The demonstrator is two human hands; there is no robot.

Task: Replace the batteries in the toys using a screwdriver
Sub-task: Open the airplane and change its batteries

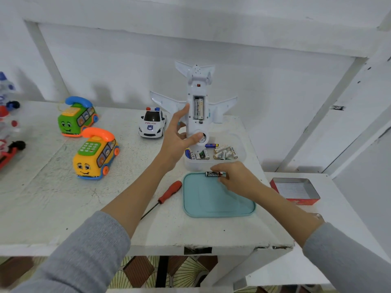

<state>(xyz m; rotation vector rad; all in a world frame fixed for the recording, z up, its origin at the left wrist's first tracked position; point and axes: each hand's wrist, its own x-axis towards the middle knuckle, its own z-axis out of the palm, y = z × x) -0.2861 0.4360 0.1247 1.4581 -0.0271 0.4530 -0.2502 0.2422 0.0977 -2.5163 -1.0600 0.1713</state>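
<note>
Now the toy plane (196,115) is gripped upright by the left hand (177,140); the battery (214,174), pinched in the right hand (234,178), should be seated matching the polarity marks.

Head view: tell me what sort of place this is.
Probably a home workspace for toy repair: a worn white table under white shelving, toys like a police car, and a tub of batteries.
</note>
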